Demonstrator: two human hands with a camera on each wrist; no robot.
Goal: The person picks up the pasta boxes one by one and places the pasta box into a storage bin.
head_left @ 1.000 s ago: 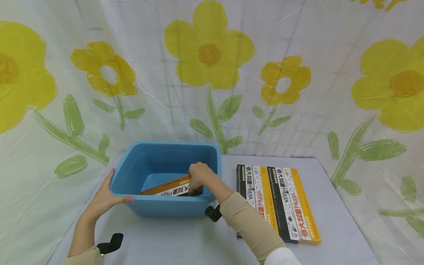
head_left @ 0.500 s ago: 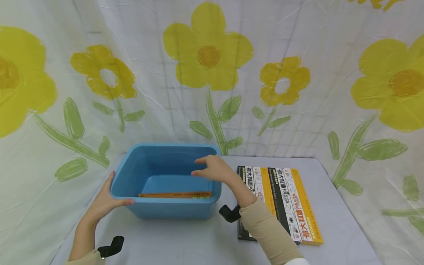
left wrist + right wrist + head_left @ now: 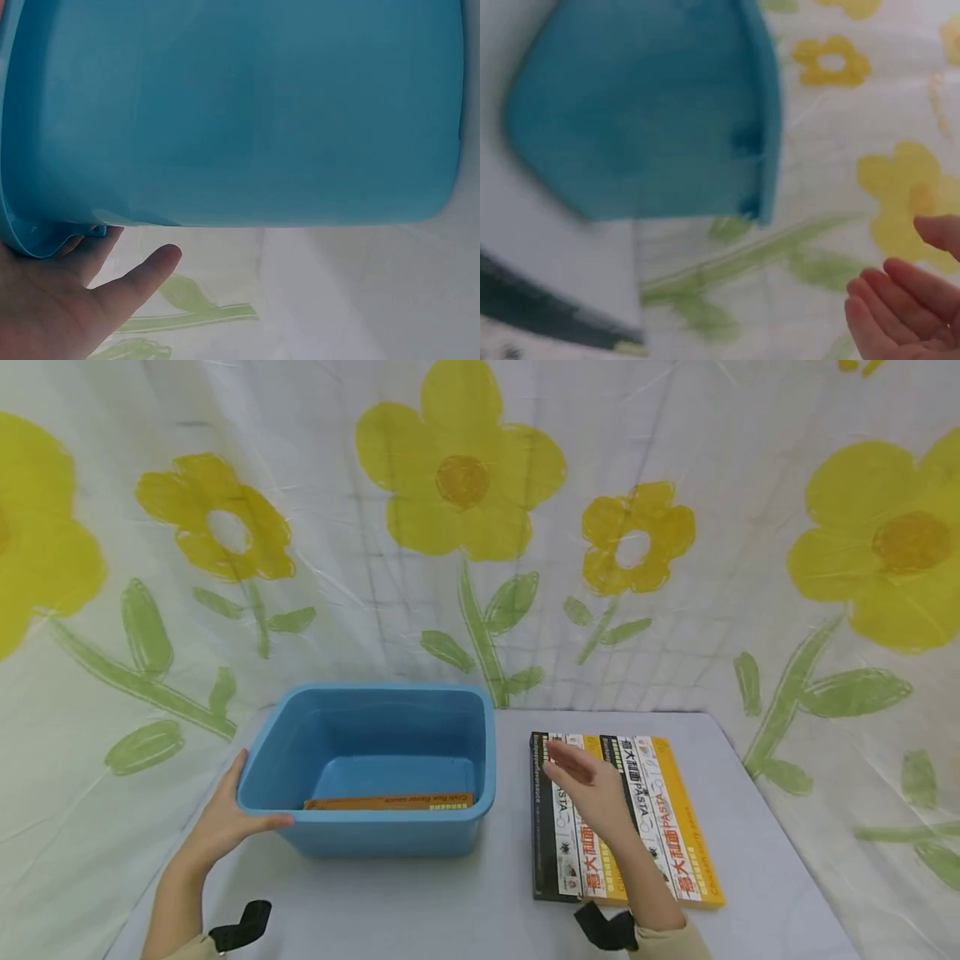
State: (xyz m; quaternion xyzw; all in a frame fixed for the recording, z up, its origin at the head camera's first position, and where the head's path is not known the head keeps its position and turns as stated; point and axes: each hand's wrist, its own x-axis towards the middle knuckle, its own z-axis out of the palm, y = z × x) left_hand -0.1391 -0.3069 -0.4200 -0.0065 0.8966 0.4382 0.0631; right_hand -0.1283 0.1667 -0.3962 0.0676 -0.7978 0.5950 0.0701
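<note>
At the far left of the grey table (image 3: 420,902), my left hand (image 3: 221,822) rests flat against the near left corner of the one blue tub (image 3: 375,760), fingers straight along its outer wall and the thumb lying along the rim, nothing pinched. Inside that tub a single pasta box (image 3: 390,801) lies against the near wall. To the right of the tub, two more pasta boxes (image 3: 667,827) lie flat side by side and touching, and my right hand (image 3: 592,785) hovers over the left one, fingers loose and apart, holding nothing.
</note>
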